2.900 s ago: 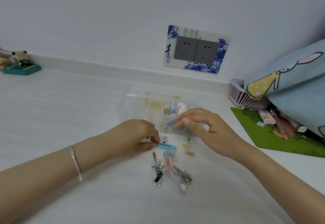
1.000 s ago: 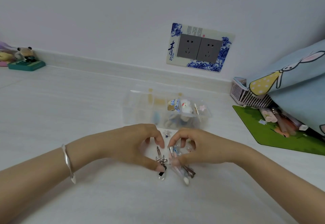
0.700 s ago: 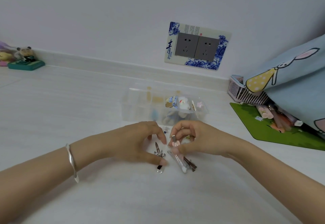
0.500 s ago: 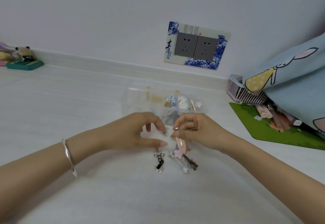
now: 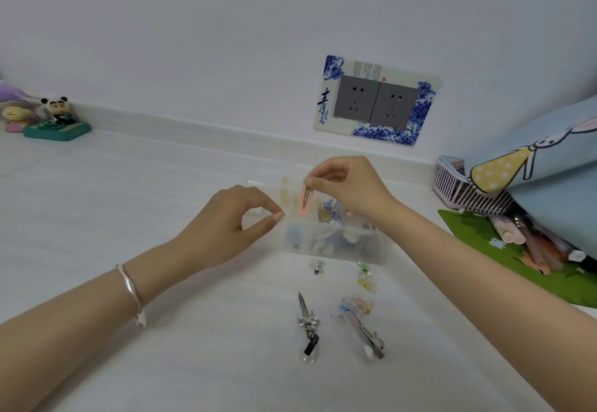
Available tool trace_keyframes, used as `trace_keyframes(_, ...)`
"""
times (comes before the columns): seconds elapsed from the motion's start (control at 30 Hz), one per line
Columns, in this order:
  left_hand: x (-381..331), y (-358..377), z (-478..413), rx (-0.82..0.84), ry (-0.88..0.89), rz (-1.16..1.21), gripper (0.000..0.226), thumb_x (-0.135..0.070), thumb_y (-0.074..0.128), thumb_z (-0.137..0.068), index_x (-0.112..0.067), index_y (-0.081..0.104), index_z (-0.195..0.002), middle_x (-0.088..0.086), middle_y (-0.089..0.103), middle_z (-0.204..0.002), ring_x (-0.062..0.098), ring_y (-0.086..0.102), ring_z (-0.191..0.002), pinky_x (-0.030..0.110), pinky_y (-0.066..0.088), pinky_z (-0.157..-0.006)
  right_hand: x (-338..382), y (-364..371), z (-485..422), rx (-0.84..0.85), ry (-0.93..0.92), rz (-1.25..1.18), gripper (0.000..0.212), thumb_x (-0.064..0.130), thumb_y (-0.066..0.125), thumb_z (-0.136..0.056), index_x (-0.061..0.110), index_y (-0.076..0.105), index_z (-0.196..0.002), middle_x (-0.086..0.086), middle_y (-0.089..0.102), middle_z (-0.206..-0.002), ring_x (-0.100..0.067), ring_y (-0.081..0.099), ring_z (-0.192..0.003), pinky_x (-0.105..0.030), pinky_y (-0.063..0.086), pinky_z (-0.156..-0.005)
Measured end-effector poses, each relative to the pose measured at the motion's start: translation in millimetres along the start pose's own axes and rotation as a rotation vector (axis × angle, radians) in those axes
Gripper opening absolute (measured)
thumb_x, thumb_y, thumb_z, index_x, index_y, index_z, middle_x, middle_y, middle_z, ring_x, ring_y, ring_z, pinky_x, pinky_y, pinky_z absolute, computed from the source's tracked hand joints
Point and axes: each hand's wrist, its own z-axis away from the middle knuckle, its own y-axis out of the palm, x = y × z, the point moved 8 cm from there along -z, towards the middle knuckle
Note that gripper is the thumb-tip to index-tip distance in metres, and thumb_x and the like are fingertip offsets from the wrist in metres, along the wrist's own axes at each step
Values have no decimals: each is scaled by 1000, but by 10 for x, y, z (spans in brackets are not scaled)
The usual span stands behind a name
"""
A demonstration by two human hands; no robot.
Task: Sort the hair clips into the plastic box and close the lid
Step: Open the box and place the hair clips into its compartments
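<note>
A clear plastic box (image 5: 336, 245) with dividers stands open in the middle of the white surface, with several clips inside. My right hand (image 5: 350, 185) pinches a pink snap clip (image 5: 305, 204), which hangs over the box's back middle compartment. My left hand (image 5: 232, 222) curves in a loose C at the box's left end, its thumb tip at the rim and nothing seen in it. In front of the box lie a silver bow clip (image 5: 307, 322), a long pastel clip (image 5: 361, 331) and small clips (image 5: 366, 282).
A pink basket (image 5: 465, 192), a green mat (image 5: 523, 263) with tubes on it and a blue rabbit pillow (image 5: 549, 159) crowd the right side. Small figurines (image 5: 55, 121) stand at the far left by the wall. A double socket (image 5: 376, 101) is on the wall behind.
My right hand has lifted the pink clip from the pile up over the box. My left hand has left the pile and moved to the box's left end.
</note>
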Motion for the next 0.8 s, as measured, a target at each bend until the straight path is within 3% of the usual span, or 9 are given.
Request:
trace_keyframes(0.13,12,27,-3,-13,17,13,31,-52,45,-85,-31,67,-90,-15,67,-90,9,59,-89,39,47,-83,-146,240,-62,157,46,219,9,19,74,-78,11,75,-78,-3,72,-80,-17,60,-67,-18,47,-62)
trace_keyframes(0.17,20,31,-5,-19,11,26,30,-52,46,-85,-31,67,-89,-15,67,-89,9,58,-89,38,47,-84,-148,261,-76,161,30,291,9,22,73,-79,13,76,-78,4,70,-78,-18,58,-73,-19,47,-73)
trace_keyframes(0.23,41,37,-1,-31,-8,60,31,-54,46,-83,-32,67,-87,-15,67,-89,7,56,-92,37,46,-86,-119,271,-94,150,-12,417,7,26,71,-80,21,77,-80,20,58,-74,-13,53,-90,-34,41,-96)
trace_keyframes(0.3,53,45,12,-41,-19,83,31,-56,46,-81,-33,67,-85,-16,67,-89,6,54,-95,35,45,-88,-103,245,-80,143,-29,435,9,27,69,-83,24,76,-85,24,52,-74,-12,50,-96,-40,38,-99)
trace_keyframes(0.43,20,51,53,-58,-17,111,29,-58,49,-78,-35,66,-81,-16,67,-88,2,52,-97,30,42,-90,74,45,152,104,-91,334,7,26,68,-84,29,73,-86,13,62,-92,-8,52,-84,-21,39,-73)
trace_keyframes(0.53,14,47,77,-66,-16,109,29,-59,50,-76,-35,66,-80,-15,68,-88,2,51,-97,27,41,-89,221,-37,524,223,-118,166,7,20,72,-80,25,75,-85,14,67,-84,-4,54,-73,-19,39,-64)
trace_keyframes(0.63,18,40,72,-73,-26,100,27,-61,54,-76,-37,65,-78,-17,67,-89,0,50,-100,26,38,-89,150,32,964,458,-80,189,16,27,76,-76,30,74,-92,21,65,-87,-2,54,-75,-21,41,-68)
trace_keyframes(0.8,-45,25,92,-85,9,22,34,-62,55,-75,-31,66,-83,-19,66,-89,8,53,-94,29,38,-88,-166,128,1438,672,4,324,59,39,80,-68,42,55,-122,28,49,-123,9,44,-112,-3,30,-85)
